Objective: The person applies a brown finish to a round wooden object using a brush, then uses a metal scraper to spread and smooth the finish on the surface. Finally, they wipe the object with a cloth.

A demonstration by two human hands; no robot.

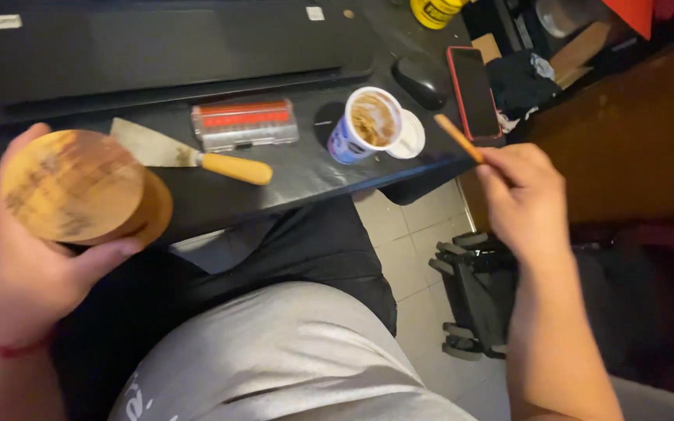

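The round brown wooden block [76, 187] sat in the left hand [21, 265], its fingers wrapped around it, above the edge of the black table [306, 175]. The right hand [524, 199] pinched a thin wooden stick [458, 138] near the white tub of brown paste [368, 123]. A yellow-handled metal scraper [189, 153] lay between the block and the tub.

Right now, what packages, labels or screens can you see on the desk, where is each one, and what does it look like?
Open tub: desk's front edge, round, white and blue, brown contents.
Clear case: left of the tub, rectangular, red inside.
Phone: right end, dark screen, red rim.
Yellow container: far edge, partly cut off.
White stickers: far left, small rectangles.
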